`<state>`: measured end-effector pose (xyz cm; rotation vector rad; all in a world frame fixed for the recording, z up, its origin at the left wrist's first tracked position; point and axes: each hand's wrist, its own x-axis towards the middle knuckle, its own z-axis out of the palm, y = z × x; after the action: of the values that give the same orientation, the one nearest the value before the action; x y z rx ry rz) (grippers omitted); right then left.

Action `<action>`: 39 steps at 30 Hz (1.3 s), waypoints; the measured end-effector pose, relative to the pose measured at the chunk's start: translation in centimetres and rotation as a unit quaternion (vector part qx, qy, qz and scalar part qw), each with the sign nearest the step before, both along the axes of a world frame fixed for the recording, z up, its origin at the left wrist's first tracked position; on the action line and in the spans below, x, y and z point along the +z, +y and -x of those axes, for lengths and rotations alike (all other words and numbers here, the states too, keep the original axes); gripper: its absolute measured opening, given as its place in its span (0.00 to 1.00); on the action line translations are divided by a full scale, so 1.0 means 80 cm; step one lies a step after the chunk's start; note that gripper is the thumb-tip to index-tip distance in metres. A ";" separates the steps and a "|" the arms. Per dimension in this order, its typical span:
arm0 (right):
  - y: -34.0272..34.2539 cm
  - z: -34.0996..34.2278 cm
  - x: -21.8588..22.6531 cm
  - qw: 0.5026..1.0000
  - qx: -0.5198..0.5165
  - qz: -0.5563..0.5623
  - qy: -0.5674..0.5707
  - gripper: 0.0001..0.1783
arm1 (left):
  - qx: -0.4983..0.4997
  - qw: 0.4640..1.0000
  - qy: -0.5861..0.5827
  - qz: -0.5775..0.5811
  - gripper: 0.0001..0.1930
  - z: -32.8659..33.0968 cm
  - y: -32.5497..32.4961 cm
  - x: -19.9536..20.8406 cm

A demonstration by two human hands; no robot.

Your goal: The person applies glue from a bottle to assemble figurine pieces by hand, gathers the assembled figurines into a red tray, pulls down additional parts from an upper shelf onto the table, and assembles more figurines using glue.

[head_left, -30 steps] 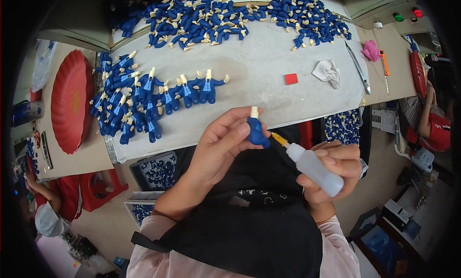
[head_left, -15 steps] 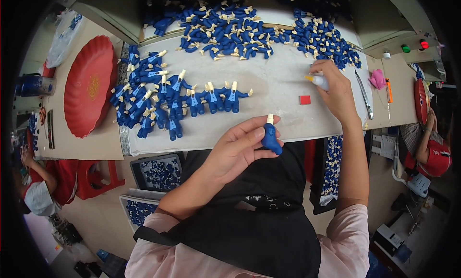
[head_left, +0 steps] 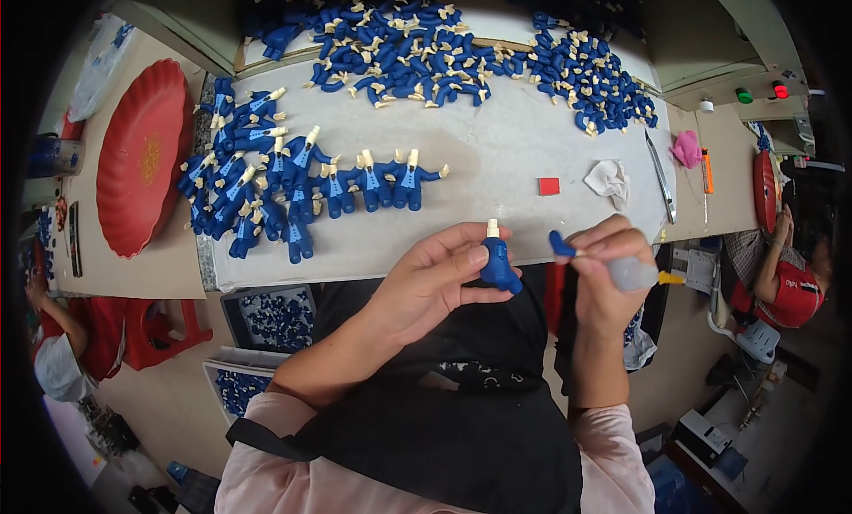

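Observation:
Between the thumb and fingers of my left hand (head_left: 432, 279) is a blue figurine body (head_left: 499, 267), upright with a cream neck piece on top. To its right, my right hand (head_left: 608, 270) pinches a small blue figurine arm (head_left: 561, 244) in its fingertips, a short gap away from the body. The same hand also keeps a translucent squeeze bottle (head_left: 632, 273) against its fingers, its yellow nozzle (head_left: 672, 279) pointing right. Several assembled blue figurines (head_left: 373, 184) with light-blue fronts and cream necks lie on the white work surface (head_left: 479, 212) to the left.
Piles of blue arm pieces (head_left: 408, 57) lie at the back. A red block (head_left: 549, 186), white cloth (head_left: 610, 182), tweezers (head_left: 660, 177) and a pink lump (head_left: 686, 148) are to the right. A red scalloped tray (head_left: 124, 185) stands left. Other people sit at both sides.
My right hand has come back from the far right of the table toward my left hand, the bottle turned round in it. A blue arm now shows in its fingertips; the white cloth is uncovered.

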<state>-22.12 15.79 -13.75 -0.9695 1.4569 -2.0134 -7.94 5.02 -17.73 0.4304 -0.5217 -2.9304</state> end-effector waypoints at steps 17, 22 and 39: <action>0.005 -0.047 -0.025 0.998 -0.052 0.021 -0.032 0.12 | -0.009 0.999 -0.004 0.053 0.15 -0.004 0.008 0.011; 0.004 -0.049 -0.028 0.997 -0.056 0.027 -0.035 0.12 | -0.011 0.999 -0.002 0.051 0.15 -0.004 0.008 0.011; 0.011 -0.032 -0.017 0.925 -0.055 -0.061 0.370 0.13 | 0.011 0.984 -0.026 0.176 0.13 -0.007 0.004 0.015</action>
<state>-19.55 16.69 -15.09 -1.7404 2.0153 -1.6590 -7.39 5.32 -16.52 0.4617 -1.0107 -2.7292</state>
